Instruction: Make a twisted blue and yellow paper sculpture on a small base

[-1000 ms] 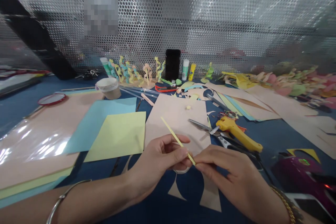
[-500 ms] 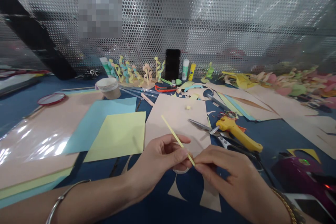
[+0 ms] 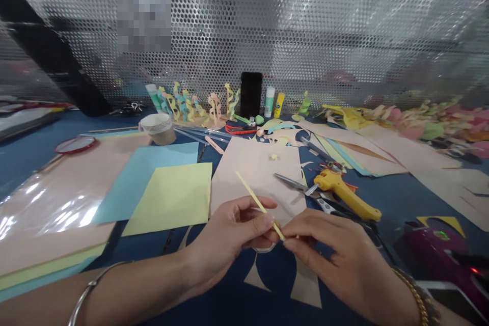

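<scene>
Presently almost nothing changes vs. a sec ago: the yellow strip (image 3: pixel 252 194) keeps its slant b/w both hands, so the work seems to be at a slow, fine stage. Left hand (image 3: pixel 242 229) has a narrow grip on it; right hand (image 3: pixel 328 252) pinches its lower end. Its upper part is over the pink sheet (image 3: pixel 263 173). On the blue tabletop (image 3: pixel 397 198), scissors (image 3: pixel 292 182) lie nr. the glue gun (image 3: pixel 346 194), w/ a perforated metal wall (image 3: pixel 214 20) behind.

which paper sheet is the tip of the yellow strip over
The pale pink sheet in the middle, with the scissor blades across its right edge; the yellow sheet and blue sheet lie left of the strip.
</scene>
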Demonstrator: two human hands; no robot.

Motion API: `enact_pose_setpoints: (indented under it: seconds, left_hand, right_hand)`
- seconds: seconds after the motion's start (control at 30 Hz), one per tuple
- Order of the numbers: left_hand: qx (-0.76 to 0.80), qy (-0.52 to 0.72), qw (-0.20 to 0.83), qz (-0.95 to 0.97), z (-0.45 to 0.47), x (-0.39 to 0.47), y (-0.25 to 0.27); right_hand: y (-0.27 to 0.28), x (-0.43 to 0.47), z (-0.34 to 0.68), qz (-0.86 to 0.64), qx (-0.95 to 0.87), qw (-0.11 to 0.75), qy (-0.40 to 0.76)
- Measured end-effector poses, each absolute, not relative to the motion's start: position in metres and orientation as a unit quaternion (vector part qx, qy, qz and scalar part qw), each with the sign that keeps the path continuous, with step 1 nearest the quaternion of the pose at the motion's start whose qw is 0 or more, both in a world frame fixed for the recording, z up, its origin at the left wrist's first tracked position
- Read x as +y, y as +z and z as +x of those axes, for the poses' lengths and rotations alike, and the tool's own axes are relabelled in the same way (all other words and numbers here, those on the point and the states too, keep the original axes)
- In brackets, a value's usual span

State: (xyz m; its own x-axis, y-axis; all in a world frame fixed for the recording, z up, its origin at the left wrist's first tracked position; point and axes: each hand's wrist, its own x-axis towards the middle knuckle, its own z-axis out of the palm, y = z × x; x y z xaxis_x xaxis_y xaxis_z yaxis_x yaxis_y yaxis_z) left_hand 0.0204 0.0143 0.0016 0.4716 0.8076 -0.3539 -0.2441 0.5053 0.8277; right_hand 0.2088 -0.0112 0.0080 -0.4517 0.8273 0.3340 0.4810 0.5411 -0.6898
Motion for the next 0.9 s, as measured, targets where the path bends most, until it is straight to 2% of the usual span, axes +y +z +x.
enact_pose_setpoints:
  seconds: [0.23, 0.47, 0.67, 0.77, 0.83, 0.9]
  left_hand:
    - [0.381, 0.327, 0.775, 0.384, 0.021, 0.012, 0.002]
    - [0.383, 0.33, 0.779, 0.371, 0.023, 0.012, 0.003]
    - [0.384, 0.337, 0.753, 0.416, 0.022, 0.014, 0.001]
    - [0.402, 0.386, 0.698, 0.45, 0.018, 0.023, 0.001]
    - [0.417, 0.419, 0.668, 0.452, 0.015, 0.03, 0.001]
    - [0.425, 0.434, 0.655, 0.45, 0.013, 0.036, 0.001]
  right_hand:
    - [0.006, -0.014, 0.209, -0.436, -0.794, 0.334, 0.262]
    - [0.01, -0.01, 0.207, -0.398, -0.798, 0.347, 0.289]
    - [0.013, -0.007, 0.215, -0.42, -0.818, 0.296, 0.258]
    - [0.021, 0.0, 0.236, -0.48, -0.833, 0.244, 0.129]
    - [0.024, 0.006, 0.254, -0.569, -0.802, 0.176, -0.036]
    - [0.023, 0.012, 0.271, -0.632, -0.759, 0.087, -0.131]
